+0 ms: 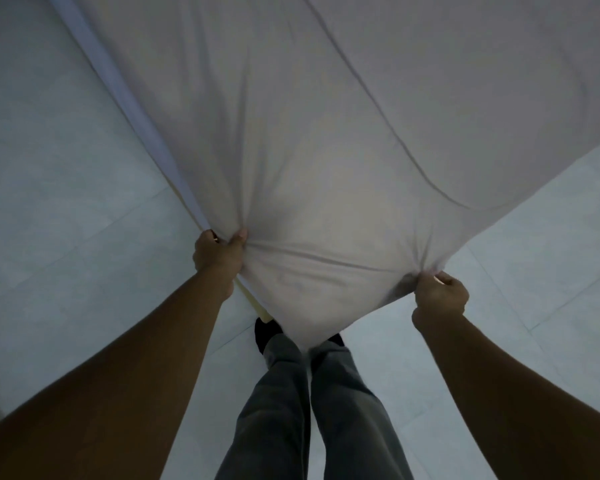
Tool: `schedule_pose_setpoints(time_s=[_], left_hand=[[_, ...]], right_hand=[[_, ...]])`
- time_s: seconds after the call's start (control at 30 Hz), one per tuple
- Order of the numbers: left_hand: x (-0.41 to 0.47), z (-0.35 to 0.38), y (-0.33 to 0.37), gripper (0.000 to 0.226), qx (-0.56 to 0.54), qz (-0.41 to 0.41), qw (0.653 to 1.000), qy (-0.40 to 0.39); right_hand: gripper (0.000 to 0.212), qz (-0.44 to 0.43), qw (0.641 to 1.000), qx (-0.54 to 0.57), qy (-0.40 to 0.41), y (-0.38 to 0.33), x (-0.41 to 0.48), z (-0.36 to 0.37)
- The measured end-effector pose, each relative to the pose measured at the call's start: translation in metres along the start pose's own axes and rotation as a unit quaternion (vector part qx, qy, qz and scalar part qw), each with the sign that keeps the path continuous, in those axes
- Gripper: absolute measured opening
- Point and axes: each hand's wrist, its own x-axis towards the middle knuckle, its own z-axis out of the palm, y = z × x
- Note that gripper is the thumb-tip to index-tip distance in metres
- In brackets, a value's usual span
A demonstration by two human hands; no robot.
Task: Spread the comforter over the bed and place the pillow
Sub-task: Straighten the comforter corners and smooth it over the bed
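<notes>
Both hands clutch the pale comforter (pixel 326 133) at a near corner — the left hand (pixel 219 252) bunches one edge, the right hand (pixel 440 296) pinches the other. The cloth stretches away over the bed, its corner tip hanging by the person's legs (pixel 312 393) above the tiled floor (pixel 66 168).

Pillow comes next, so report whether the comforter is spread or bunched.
Spread, but puckered at the near corner, where left hand and right hand grip the comforter.
</notes>
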Motion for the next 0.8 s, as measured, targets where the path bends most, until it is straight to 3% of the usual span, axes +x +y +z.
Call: schedule_pose_setpoints(time_s=[0.1,0.23,0.37,0.63,0.8], left_hand=[[-0.013,-0.013,0.014,0.069,0.018,-0.022,0.999,-0.024],[-0.037,-0.048,0.036,0.057,0.037,0.012,0.999,-0.018],[-0.059,-0.088,0.069,0.04,0.032,0.047,0.997,-0.056],[-0.051,-0.205,0.161,0.016,0.016,0.143,0.983,-0.113],[-0.007,-0.303,0.208,0.018,-0.004,0.19,0.974,-0.12]], right_hand=[[0.032,-0.147,0.987,-0.046,0.038,-0.003,-0.034,-0.002],[0.023,-0.266,0.954,-0.103,-0.097,-0.011,-0.096,-0.007],[0.02,-0.378,0.885,-0.167,-0.214,-0.028,-0.159,-0.005],[0.017,-0.506,0.79,-0.181,-0.294,-0.112,-0.285,0.059],[0.02,-0.519,0.782,-0.161,-0.306,-0.157,-0.384,0.127]])
